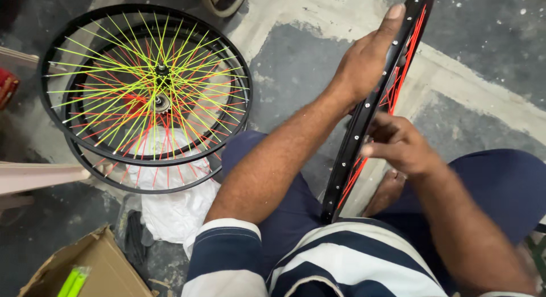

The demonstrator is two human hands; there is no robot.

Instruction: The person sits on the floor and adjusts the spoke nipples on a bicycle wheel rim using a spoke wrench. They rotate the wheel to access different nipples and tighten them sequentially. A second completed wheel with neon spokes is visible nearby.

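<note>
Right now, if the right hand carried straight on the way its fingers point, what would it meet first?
The right hand points left at the black rim it already touches; beyond it is probably the left forearm, though depth is unclear.

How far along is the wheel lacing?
Done: two laced wheels lie stacked on the floor, the yellow-spoked wheel on the red-spoked wheel. In hand: the left hand steadies an upright black rim with red spokes; the right hand works at its edge. Left: cannot tell how many spokes remain; green ones sit in the cardboard box.
</note>
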